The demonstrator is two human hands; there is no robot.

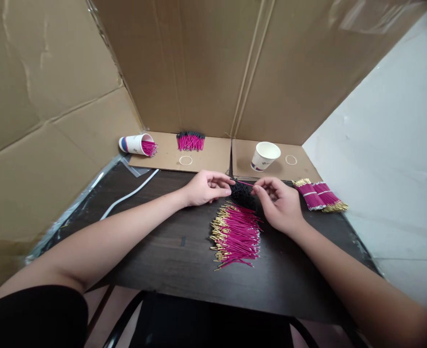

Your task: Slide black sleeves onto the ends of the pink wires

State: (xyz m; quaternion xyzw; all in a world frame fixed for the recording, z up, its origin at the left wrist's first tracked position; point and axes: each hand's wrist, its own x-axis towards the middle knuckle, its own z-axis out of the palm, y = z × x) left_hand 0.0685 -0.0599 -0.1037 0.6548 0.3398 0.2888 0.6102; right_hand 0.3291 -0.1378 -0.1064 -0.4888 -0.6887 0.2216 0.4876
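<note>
Right hand (281, 202) curled, thumb and forefinger pinching a thin pink stick (245, 183), I hold it nearly level towards my left hand (205, 188), whose bent fingertips are at its other end, though I cannot tell whether they grip it. It looks light, fairly stiff and smooth enough to roll, so a pinch near one end should suit the slender shaft. Just below both hands sit black pieces (240, 195), and nearer me spreads a heap of pink sticks (239, 232) with shiny gold and silvery tips on the dark, wood-grained table (162, 256).
</note>
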